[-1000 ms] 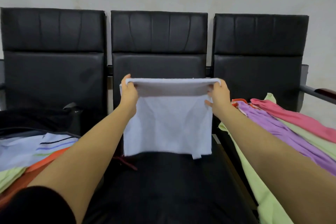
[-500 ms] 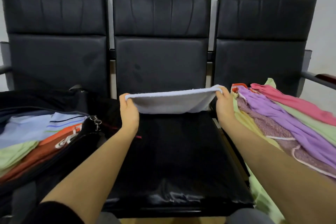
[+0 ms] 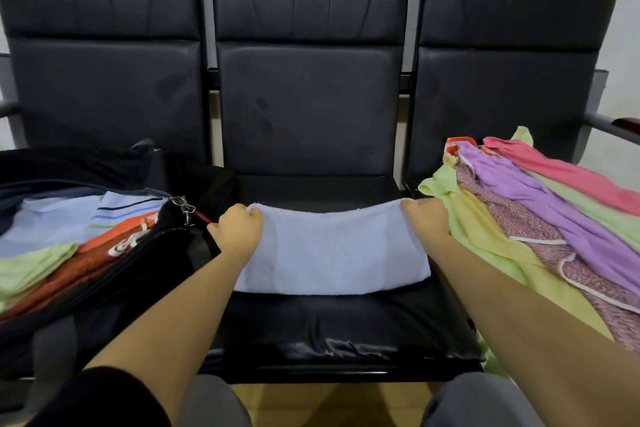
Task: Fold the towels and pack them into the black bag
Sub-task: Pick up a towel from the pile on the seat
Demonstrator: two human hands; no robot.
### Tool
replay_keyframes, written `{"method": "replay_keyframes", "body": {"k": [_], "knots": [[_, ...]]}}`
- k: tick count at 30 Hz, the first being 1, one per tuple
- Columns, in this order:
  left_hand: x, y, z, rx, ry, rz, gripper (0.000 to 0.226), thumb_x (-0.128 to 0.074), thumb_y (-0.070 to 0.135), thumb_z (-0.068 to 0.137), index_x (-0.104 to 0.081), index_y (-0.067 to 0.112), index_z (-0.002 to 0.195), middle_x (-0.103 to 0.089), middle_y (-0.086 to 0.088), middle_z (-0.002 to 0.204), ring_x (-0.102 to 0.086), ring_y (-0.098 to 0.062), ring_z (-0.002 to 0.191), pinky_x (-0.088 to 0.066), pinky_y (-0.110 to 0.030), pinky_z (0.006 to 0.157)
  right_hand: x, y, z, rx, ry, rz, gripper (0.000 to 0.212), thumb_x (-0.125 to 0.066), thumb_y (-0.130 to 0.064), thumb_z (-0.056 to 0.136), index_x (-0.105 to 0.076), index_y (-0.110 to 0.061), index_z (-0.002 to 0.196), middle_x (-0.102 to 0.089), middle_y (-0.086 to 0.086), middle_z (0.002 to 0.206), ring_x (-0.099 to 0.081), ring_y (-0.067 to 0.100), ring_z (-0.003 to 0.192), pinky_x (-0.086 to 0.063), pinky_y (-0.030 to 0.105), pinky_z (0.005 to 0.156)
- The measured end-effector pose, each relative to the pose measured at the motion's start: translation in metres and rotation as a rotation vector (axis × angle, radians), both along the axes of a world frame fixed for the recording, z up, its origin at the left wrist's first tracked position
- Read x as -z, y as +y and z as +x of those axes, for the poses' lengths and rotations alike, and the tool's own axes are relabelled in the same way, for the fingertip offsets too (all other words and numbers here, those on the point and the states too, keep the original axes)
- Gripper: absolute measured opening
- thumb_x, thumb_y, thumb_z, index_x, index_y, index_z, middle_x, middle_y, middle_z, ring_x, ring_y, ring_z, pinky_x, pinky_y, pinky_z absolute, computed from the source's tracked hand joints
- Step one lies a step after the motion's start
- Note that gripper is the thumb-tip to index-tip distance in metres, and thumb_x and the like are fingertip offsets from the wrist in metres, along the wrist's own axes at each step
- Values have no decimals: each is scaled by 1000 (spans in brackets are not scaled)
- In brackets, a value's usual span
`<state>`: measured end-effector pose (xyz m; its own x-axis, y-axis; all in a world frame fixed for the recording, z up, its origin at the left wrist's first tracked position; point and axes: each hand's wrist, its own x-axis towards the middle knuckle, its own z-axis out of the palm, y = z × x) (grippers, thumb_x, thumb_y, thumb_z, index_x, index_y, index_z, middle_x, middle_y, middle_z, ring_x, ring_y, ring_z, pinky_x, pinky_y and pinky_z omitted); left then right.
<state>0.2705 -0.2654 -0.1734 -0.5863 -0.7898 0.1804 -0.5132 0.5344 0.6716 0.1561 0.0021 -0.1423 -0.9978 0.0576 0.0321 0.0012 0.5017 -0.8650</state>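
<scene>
Head view: rectangular terry towel (image 3: 330, 250) on glossy seat (image 3: 339, 329).

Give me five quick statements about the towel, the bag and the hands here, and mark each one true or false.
1. The white towel lies on the middle seat. True.
2. The left hand holds nothing. False: it grips the towel's far left corner.
3. The right hand grips the towel's far right corner. True.
4. The black bag sits on the right seat. False: it sits on the left seat, open, with folded towels inside.
5. The pile of unfolded towels lies to the right of the white towel. True.
</scene>
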Motion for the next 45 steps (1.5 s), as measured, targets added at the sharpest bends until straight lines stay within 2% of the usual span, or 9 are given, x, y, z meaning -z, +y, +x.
{"method": "replay_keyframes", "body": {"k": [10,12,18,23,29,32,36,42,45], "knots": [[25,-23,-35,155,-499,-472,18,-48,7,86,-43,15,69,-52,0,66,-52,-22,74,-32,-33,86,46,-19,-46,-22,0,206,31,-50,-19,97,-41,-12,68,-44,5,75,-48,24,81,-37,30,69],[28,-25,-36,165,-502,-583,5,-47,8,85,-50,12,84,-62,-5,80,-55,-26,88,-31,-36,90,45,-26,-51,-11,79,274,22,-48,-21,98,-50,-7,83,-51,9,84,-50,24,82,-37,31,69],[32,-38,-55,167,-484,-788,44,-47,11,89,-37,13,131,-65,-5,89,-54,-30,98,-31,-38,96,40,-46,-69,-4,204,444,31,-45,-26,100,-58,-2,115,-63,15,108,-61,30,101,-47,35,77],[37,-39,-62,204,-684,-825,31,-50,17,88,-47,13,119,-61,-5,111,-49,-28,112,-28,-37,105,53,-53,-74,-25,251,575,26,-53,-20,97,-55,-3,116,-59,15,114,-55,31,106,-45,37,85],[57,-22,-50,170,-563,-850,35,-55,15,83,-47,9,116,-49,-12,124,-45,-30,118,-34,-37,100,71,-78,-46,-179,465,577,39,-59,-4,88,-51,-15,125,-43,7,130,-40,24,117,-31,29,94],[55,-4,-37,191,-474,-766,24,-60,12,77,-56,8,101,-55,-12,110,-53,-31,105,-42,-37,89,83,-91,-26,-446,350,445,37,-52,-10,94,-50,-13,130,-45,5,135,-43,23,122,-30,28,98],[60,16,-22,265,-571,-595,33,-40,15,91,-44,8,123,-44,-12,129,-41,-29,121,-31,-35,99,105,-88,-10,-612,165,635,45,-37,-31,102,-37,-21,145,-29,-1,154,-28,19,140,-20,35,112],[68,34,-8,250,-799,-649,42,-34,27,98,-42,5,133,-38,-22,142,-27,-37,134,-17,-42,112,97,-65,5,-388,103,623,27,-35,-21,98,-60,-13,93,-55,3,119,-50,24,106,-34,34,90],[65,44,-3,244,-747,-596,32,-37,18,95,-49,7,122,-47,-16,131,-42,-34,121,-29,-38,104,91,-54,14,-329,115,672,29,-34,-19,99,-61,-11,102,-53,5,116,-48,25,106,-34,36,91]]}}
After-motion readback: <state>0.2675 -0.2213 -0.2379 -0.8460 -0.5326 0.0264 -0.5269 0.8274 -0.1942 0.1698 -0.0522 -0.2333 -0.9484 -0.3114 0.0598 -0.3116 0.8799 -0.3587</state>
